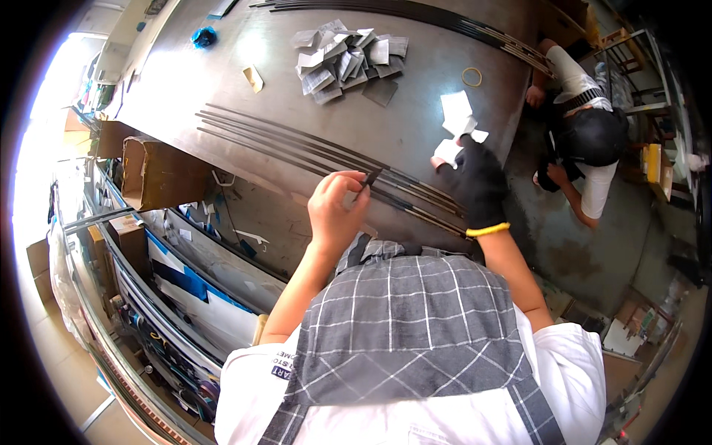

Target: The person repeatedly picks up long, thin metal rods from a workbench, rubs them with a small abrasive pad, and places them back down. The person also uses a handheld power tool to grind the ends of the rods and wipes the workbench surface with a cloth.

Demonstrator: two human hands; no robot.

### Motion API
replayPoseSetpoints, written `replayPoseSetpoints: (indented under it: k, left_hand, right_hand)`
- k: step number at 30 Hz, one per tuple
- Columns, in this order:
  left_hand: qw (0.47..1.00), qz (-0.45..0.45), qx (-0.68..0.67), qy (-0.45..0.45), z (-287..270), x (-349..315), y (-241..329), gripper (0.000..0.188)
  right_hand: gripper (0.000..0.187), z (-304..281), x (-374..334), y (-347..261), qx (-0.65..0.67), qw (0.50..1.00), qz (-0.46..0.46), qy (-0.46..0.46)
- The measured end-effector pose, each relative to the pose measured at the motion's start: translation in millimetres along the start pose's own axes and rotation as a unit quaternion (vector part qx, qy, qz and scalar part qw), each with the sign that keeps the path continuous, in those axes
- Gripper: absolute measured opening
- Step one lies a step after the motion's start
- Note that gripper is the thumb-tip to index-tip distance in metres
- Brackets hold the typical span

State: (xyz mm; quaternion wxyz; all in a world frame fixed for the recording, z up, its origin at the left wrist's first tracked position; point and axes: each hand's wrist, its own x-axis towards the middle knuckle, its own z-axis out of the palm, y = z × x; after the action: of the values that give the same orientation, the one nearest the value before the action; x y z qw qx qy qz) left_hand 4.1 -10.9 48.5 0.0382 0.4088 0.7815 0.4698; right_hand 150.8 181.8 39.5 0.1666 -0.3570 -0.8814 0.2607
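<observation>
My bare left hand (339,210) is closed in a pinch on a small thin dark strip (369,180). It sits over the near edge of the metal table (245,157), beside several long thin dark rods (297,147). My right hand (478,184) wears a black glove with a yellow cuff. Its thumb and finger are spread apart at the lower end of some white paper pieces (455,110), touching or just above them. The gloved palm hides part of the rods' right ends.
Farther back lie a heap of grey-silver pieces (348,63), a yellowish ring (472,76), another bundle of dark rods (415,10) and a blue crumpled item (203,37). A cardboard box (167,172) and racks are at left. Another person (589,137) is at right.
</observation>
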Motion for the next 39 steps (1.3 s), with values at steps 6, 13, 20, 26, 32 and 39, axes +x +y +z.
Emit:
replayPoseSetpoints:
  k: [6, 13, 20, 26, 32, 39]
  left_hand:
    - [0.981, 0.160, 0.050, -0.094, 24, -28, 12, 0.019]
    - [0.808, -0.393, -0.420, -0.130, 10, -73, -20, 0.049]
    - [0.638, -0.494, -0.586, -0.074, 3, -82, -18, 0.014]
    - [0.615, -0.504, -0.604, -0.055, -1, -84, -26, 0.016]
    - [0.600, -0.524, -0.603, -0.044, 18, -86, -28, 0.010]
    - [0.673, -0.485, -0.555, -0.058, 29, -72, -9, 0.011]
  right_hand:
    - [0.035, 19, -51, -26, 0.463, 0.838, 0.067, -0.282]
    - [0.023, 24, -79, -22, 0.420, 0.850, 0.073, -0.309]
    - [0.017, 11, -89, 10, 0.126, 0.969, -0.027, -0.212]
    - [0.012, -5, -104, 55, -0.177, 0.970, -0.111, -0.127]
    - [0.016, -21, -90, 43, -0.179, 0.954, -0.079, -0.225]
    - [0.018, -41, -88, 30, 0.166, 0.952, 0.022, -0.256]
